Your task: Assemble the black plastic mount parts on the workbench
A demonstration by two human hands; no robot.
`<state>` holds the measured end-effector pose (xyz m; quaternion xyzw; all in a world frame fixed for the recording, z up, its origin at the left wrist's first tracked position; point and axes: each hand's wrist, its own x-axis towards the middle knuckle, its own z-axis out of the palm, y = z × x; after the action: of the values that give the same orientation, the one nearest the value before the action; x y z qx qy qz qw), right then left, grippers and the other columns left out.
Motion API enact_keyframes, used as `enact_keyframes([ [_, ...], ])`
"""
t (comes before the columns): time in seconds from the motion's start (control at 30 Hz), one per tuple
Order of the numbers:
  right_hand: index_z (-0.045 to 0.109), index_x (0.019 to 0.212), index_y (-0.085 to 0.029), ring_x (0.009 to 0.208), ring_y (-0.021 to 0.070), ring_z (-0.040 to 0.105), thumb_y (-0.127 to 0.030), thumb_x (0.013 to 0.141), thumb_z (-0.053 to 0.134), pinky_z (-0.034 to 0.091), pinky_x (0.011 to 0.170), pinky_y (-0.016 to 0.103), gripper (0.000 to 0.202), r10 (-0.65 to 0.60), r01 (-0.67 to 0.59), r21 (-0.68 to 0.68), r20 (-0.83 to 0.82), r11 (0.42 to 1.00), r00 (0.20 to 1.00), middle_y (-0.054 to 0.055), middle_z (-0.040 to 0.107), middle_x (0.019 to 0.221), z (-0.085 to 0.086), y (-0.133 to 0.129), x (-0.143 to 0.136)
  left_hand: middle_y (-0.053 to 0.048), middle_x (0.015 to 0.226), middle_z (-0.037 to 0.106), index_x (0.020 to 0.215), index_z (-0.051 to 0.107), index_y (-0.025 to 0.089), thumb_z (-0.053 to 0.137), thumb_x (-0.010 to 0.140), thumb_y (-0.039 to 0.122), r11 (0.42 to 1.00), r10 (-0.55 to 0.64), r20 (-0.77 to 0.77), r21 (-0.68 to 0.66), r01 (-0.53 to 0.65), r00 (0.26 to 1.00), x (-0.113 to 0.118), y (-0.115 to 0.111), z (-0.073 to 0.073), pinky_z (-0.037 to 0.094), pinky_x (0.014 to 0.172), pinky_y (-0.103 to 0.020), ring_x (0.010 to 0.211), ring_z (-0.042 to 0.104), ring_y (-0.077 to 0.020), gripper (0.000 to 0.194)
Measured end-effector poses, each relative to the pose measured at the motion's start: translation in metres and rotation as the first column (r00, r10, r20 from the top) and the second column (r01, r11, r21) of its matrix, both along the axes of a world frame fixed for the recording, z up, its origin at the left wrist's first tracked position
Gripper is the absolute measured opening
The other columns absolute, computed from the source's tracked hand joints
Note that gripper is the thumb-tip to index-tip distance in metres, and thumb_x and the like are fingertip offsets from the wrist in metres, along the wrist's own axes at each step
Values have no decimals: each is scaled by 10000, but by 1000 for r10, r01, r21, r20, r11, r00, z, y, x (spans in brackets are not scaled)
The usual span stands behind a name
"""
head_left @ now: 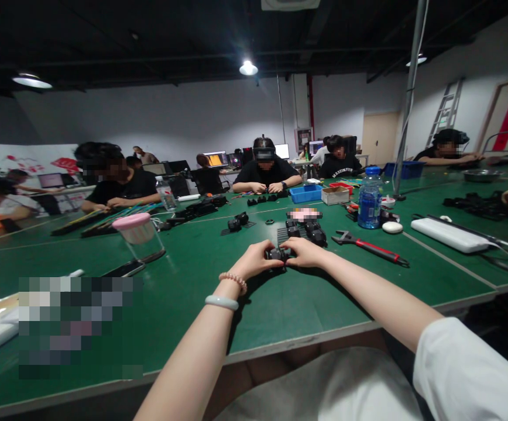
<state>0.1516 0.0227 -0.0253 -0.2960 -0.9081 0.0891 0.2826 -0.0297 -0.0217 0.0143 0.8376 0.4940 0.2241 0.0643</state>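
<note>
My left hand (256, 260) and my right hand (303, 254) meet over the green table (324, 298), fingers closed on a small black part (277, 254) between them. The left fingers wrap its left side; the right ones grip its right side. A beaded bracelet and a pale bangle circle my left wrist. Just beyond my right hand lie more black parts (315, 233), beside a grey ribbed piece (285, 235). Another black part (237, 221) rests farther off to the left. The fine detail of the held part is too small to tell.
An adjustable wrench (372, 248) with red-black handle lies right of my hands. Behind it stands a blue bottle (369, 199). A pink-lidded jar (137, 237) is at left, a white power bank (449, 235) at right. Blue bin (305, 194) and several people are across the table.
</note>
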Motion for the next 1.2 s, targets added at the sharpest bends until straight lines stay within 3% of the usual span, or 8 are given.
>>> enact_keyframes([
  [0.3, 520, 925, -155, 818, 146, 487, -239, 612, 598, 366, 695, 245, 333, 65, -61, 70, -58, 996, 996, 47, 530, 872, 3, -2, 1, -10, 721, 570, 804, 534, 160, 591, 511, 493, 999, 17, 34, -38, -16, 999, -1, 3, -3, 370, 550, -233, 640, 508, -150, 447],
  [0.5, 528, 907, -161, 797, 146, 493, -208, 597, 607, 360, 676, 239, 324, 55, -52, 45, -71, 998, 996, 42, 536, 855, 3, -2, 1, -20, 748, 573, 836, 526, 158, 581, 517, 515, 999, 6, 33, -47, -4, 999, -1, 3, -4, 392, 565, -254, 663, 518, -162, 482],
  [0.63, 536, 871, -147, 779, 144, 496, -223, 597, 605, 361, 669, 237, 293, 59, -55, 44, -80, 997, 995, 41, 549, 837, 3, -1, 1, -58, 940, 558, 994, 485, 166, 613, 498, 484, 1000, -24, 94, -13, 25, 995, 1, 2, -5, 411, 709, -308, 825, 523, -200, 603],
  [0.8, 547, 846, -128, 760, 148, 506, -235, 593, 605, 368, 660, 238, 281, 88, -84, 49, -94, 995, 992, 49, 570, 833, 5, -2, 0, -90, 1124, 479, 1126, 406, 164, 640, 488, 440, 998, -70, 139, 5, 70, 988, 10, -1, -6, 334, 876, -360, 1031, 433, -246, 733],
  [0.93, 553, 895, -135, 759, 150, 520, -204, 582, 609, 372, 658, 235, 326, 91, -92, -4, -102, 996, 991, 44, 585, 838, 7, -4, -1, -62, 1041, 533, 1078, 446, 182, 604, 542, 442, 991, -121, 101, -44, 126, 987, 15, -4, -4, 379, 819, -331, 944, 493, -224, 616],
  [1.2, 566, 864, -138, 689, 124, 522, -187, 564, 609, 372, 618, 215, 306, 89, -102, -86, -143, 991, 986, 19, 588, 778, 4, 0, 0, -28, 955, 564, 1031, 462, 191, 590, 552, 426, 994, -96, 80, -44, 100, 992, 14, -4, -3, 406, 748, -293, 853, 528, -196, 549],
])
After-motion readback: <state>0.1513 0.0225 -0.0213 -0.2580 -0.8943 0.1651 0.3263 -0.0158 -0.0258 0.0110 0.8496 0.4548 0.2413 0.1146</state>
